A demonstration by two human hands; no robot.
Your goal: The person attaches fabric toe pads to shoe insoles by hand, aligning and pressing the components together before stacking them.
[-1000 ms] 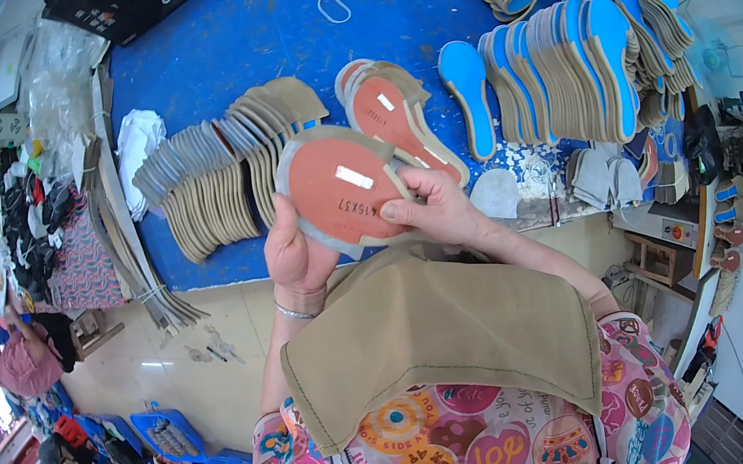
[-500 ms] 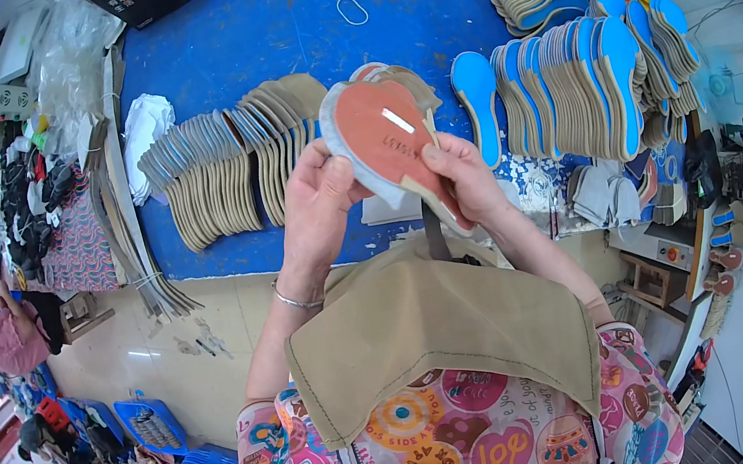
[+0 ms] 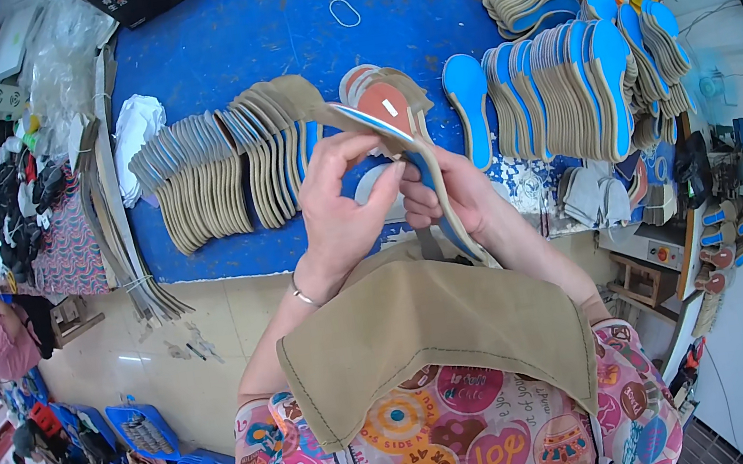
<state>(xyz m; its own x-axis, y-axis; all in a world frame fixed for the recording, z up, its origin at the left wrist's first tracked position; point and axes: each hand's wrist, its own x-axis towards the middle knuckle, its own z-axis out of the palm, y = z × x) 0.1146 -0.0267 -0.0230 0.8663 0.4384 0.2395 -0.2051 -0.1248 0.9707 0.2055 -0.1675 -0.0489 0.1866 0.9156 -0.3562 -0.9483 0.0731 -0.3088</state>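
A tan and blue shoe insole [image 3: 456, 231] is held up in front of my apron, turned nearly edge-on, with its toe end tipped down toward me. My right hand [image 3: 462, 194] grips its middle, fingers curled round the edge. At the wider upper end, the fingers of my left hand [image 3: 337, 194] are bent against the insole's edge, and the thumb lies close to my right fingertips. Just beyond my hands, more insoles with a red-brown face [image 3: 379, 104] and tan edges lie on the blue table [image 3: 265, 36].
A long row of tan insoles [image 3: 203, 199] stands left of my hands. To the right are a single blue insole [image 3: 472, 111] and packed blue-topped insoles [image 3: 563, 98]. Grey strips [image 3: 105, 214] hang over the left edge. Another person [image 3: 3, 340] sits far left.
The insole has turned from showing its red-brown face to nearly edge-on. My left hand has shifted from its outer rim toward my right hand.
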